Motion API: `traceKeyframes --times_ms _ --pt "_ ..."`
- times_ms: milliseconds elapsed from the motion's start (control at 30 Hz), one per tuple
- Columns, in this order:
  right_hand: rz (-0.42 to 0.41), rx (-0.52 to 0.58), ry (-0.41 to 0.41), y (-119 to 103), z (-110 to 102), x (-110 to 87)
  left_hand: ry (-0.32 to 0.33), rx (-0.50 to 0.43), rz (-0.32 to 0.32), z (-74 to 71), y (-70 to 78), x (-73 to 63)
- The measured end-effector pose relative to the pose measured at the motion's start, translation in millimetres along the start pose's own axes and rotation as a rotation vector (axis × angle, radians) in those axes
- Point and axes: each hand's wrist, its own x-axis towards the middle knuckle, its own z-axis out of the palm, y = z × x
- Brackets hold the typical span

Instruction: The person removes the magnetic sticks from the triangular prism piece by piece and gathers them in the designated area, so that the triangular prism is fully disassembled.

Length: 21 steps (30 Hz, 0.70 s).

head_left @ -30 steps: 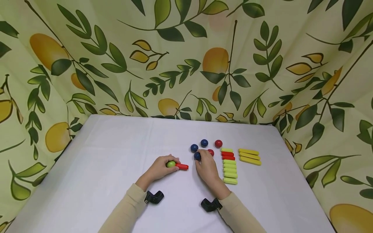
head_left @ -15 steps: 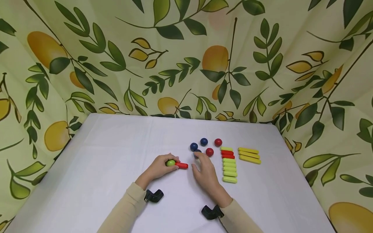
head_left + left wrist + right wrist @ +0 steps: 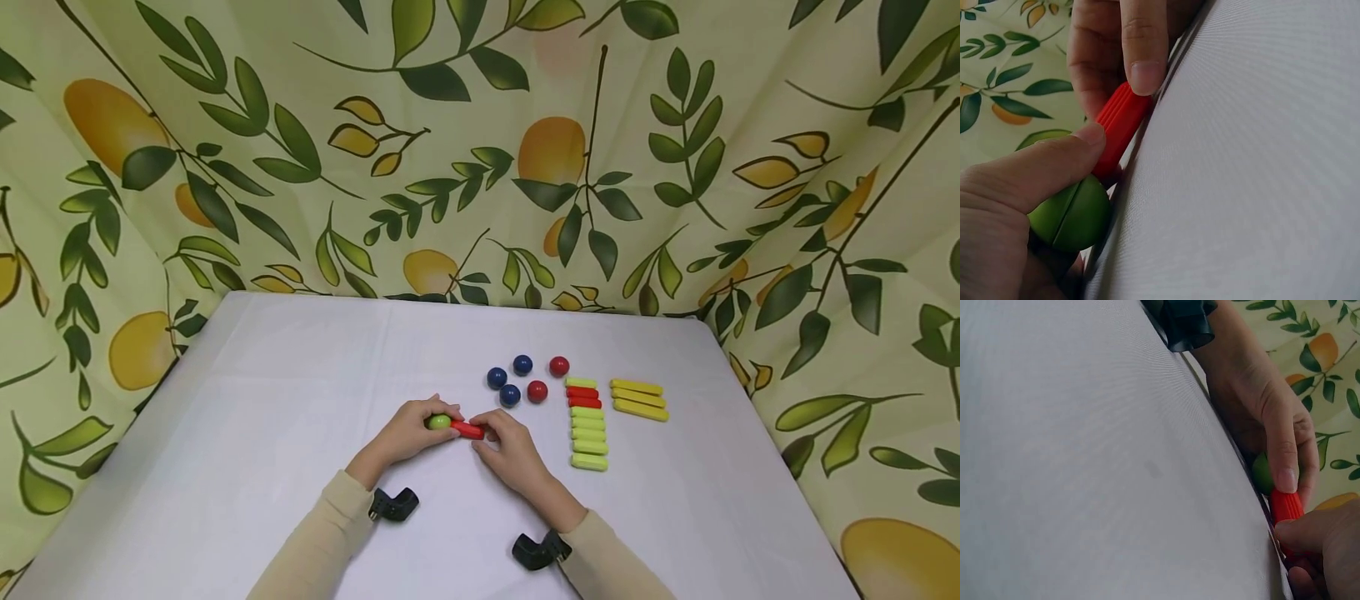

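My left hand (image 3: pixel 408 431) holds a green ball (image 3: pixel 439 422) and a short red ridged stick (image 3: pixel 467 430) end to end, low over the white table. In the left wrist view the stick (image 3: pixel 1121 128) butts against the ball (image 3: pixel 1072 215), which has a thin seam, and the left thumb lies on the stick's near end. The other end of the stick is pinched by my right hand (image 3: pixel 517 454). Seen from the right wrist, both thumbs lie on the red stick (image 3: pixel 1286 505), and the ball is mostly hidden behind the left hand.
Beyond the hands lie three blue balls (image 3: pixel 509 395) and two red balls (image 3: pixel 537 392). Right of them runs a column of light green sticks (image 3: pixel 588 436) with two red sticks (image 3: pixel 583 403) among them. Three longer yellow sticks (image 3: pixel 639 398) lie farther right. A patterned curtain hangs behind the table (image 3: pixel 300 358).
My right hand has let go of a blue ball beside the other balls and come left and nearer, onto the red stick's free end. The left hand has stayed in place.
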Motion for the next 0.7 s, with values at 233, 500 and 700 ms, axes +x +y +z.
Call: traceKeyframes --times_ms 233,500,700 --pt "0.041 0.056 0.033 2.8 2.6 0.3 -0.015 -0.024 0.019 -1.7 3.3 0.1" --pt "0.082 0.101 0.088 0.2 -0.8 -0.6 -0.029 0.016 0.051 -3.0 3.3 -1.2" --pt "0.096 0.088 0.133 -2.3 -2.7 -1.6 -0.042 0.054 0.092 -3.3 0.4 -0.5"
